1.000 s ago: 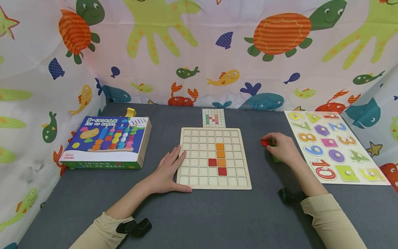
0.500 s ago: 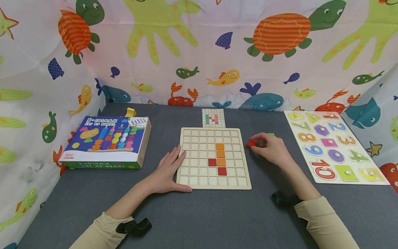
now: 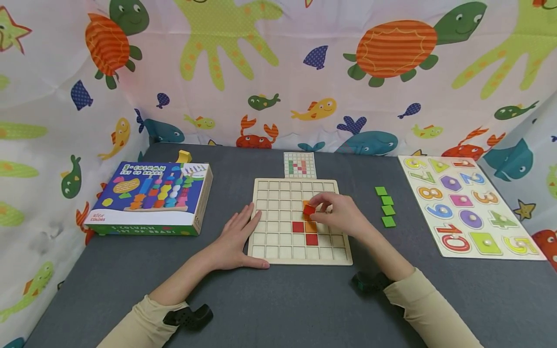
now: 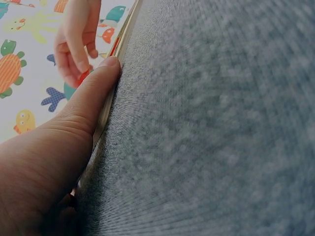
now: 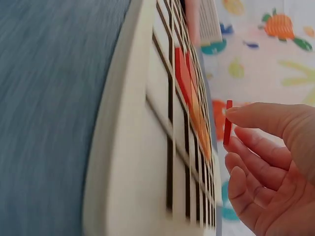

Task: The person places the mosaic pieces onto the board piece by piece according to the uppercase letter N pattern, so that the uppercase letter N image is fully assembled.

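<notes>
My right hand (image 3: 341,213) pinches a thin red square tile (image 3: 309,209) between thumb and fingers, over the wooden grid board (image 3: 271,252). In the right wrist view the pinched red tile (image 5: 228,124) shows edge-on, held above the grid. Orange tiles (image 3: 310,227) lie in one column of the board and are partly covered by the right hand. Two red tiles sit lower down, one red tile (image 3: 298,226) to the left of that column and another red tile (image 3: 311,239) at its bottom. My left hand (image 3: 232,245) rests against the board's left edge with fingers spread.
Several green tiles (image 3: 388,210) line up on the table right of the board. A pattern card (image 3: 299,166) lies behind it. A number puzzle (image 3: 470,208) is at the right, a boxed bead set (image 3: 148,198) at the left, with a yellow piece (image 3: 184,156) behind.
The right hand has carried the red tile leftward from beside the number puzzle to over the board, uncovering the green tiles. The left hand has stayed at the board's edge.
</notes>
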The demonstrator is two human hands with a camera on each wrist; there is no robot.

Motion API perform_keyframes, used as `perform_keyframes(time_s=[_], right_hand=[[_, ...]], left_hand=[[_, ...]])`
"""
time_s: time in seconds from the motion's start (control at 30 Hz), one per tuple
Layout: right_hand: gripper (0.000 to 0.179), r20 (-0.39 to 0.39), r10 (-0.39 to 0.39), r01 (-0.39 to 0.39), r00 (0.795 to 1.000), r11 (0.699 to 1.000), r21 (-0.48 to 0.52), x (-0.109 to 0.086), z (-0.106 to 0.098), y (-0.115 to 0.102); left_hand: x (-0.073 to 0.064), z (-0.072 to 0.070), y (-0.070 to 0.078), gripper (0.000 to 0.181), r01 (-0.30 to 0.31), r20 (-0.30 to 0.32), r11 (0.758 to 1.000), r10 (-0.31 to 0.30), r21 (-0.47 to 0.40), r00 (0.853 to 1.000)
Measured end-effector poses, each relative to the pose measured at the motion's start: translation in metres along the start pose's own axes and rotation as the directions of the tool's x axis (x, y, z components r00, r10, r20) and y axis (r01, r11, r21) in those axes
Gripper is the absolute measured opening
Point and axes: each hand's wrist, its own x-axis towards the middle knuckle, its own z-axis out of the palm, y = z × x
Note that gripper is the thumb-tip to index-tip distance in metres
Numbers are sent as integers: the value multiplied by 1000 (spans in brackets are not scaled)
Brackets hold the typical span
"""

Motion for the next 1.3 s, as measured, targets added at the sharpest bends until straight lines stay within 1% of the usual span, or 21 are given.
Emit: perform_keyframes(time_s=[0.2, 0.4, 0.67, 0.83, 1.03, 1.17, 1.3], right_hand=[[19, 50, -93, 94, 994, 995, -31, 13, 21, -21], [15, 64, -151, 154, 986, 987, -49, 22, 31, -30], [17, 68, -155, 159, 986, 986, -49, 24, 36, -30], [17, 62, -173, 175, 983, 984, -34, 23, 37, -29], [17, 56, -175, 176, 983, 984, -2, 22, 37, -24], [17, 55, -142, 141, 988, 990, 16, 21, 34, -21], [17, 32, -90, 89, 995, 995, 36, 17, 25, -16]], left_hand=[[0, 0, 0, 121, 5, 3, 1000, -5, 3, 1000], [1, 0, 1, 122, 17, 7, 1000, -17, 2, 1000], [1, 0, 1, 121, 16, 8, 1000, -16, 9, 1000], [0, 0, 0, 122, 14, 5, 1000, -14, 11, 1000], [0, 0, 0, 122, 17, 6, 1000, -17, 14, 1000], [0, 0, 0, 122, 14, 3, 1000, -14, 11, 1000], [0, 0, 0, 121, 4, 1, 1000, -4, 6, 1000]])
